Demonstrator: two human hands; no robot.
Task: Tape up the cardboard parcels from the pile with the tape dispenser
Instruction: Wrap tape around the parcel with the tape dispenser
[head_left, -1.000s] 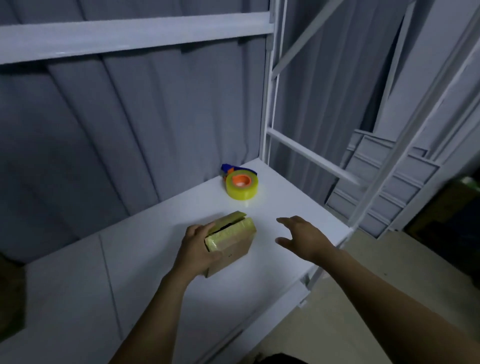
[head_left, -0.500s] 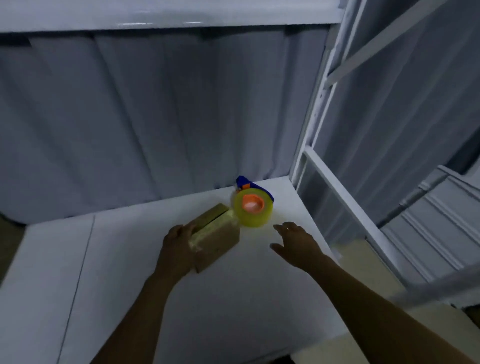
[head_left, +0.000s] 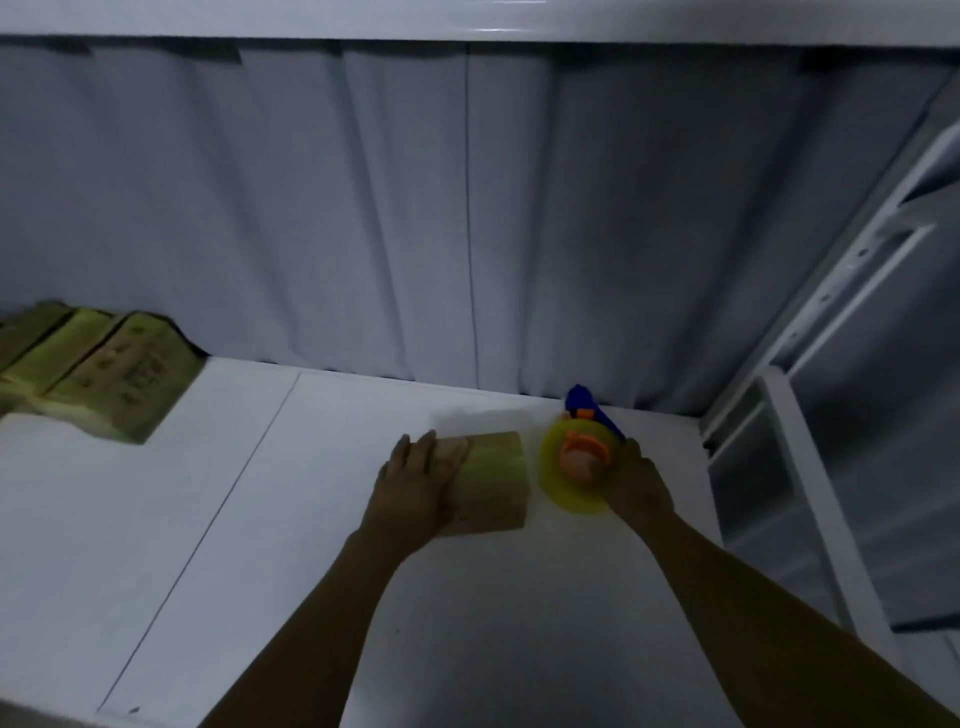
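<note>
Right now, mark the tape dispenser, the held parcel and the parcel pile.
tape dispenser (head_left: 558, 488): head view, yellow roll.
held parcel (head_left: 493, 483): head view, top face.
parcel pile (head_left: 119, 374): head view, rightmost box.

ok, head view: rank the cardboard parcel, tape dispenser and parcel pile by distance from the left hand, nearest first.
1. cardboard parcel: in the grip of the left hand, touching it.
2. tape dispenser: just right of the parcel, at the right hand.
3. parcel pile: far left, back by the curtain.
</note>
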